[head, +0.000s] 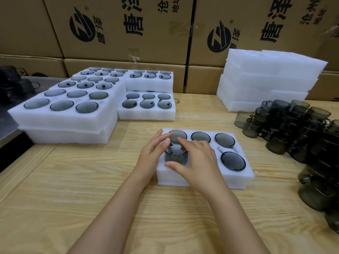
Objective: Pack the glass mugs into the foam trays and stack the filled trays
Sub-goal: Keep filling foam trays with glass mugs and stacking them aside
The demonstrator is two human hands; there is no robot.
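Filled trays (60, 116): stacked at far left of the desk (91, 180), mugs seated.
Left hand (153, 154): my fingers half-curled round the mug's left side.
Mug (176, 156): half sunk in the near-left pocket of the tray (203, 178); I'd press it down level, handle into its slot.
Right hand (197, 160): spread over the rim, thumb at front.
Loose mugs (302, 136): piled right.
Room: cartons (119, 30) behind, empty foam (266, 79).

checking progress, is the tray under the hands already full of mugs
No, the mug between both hands still stands proud of the foam tray, not seated.
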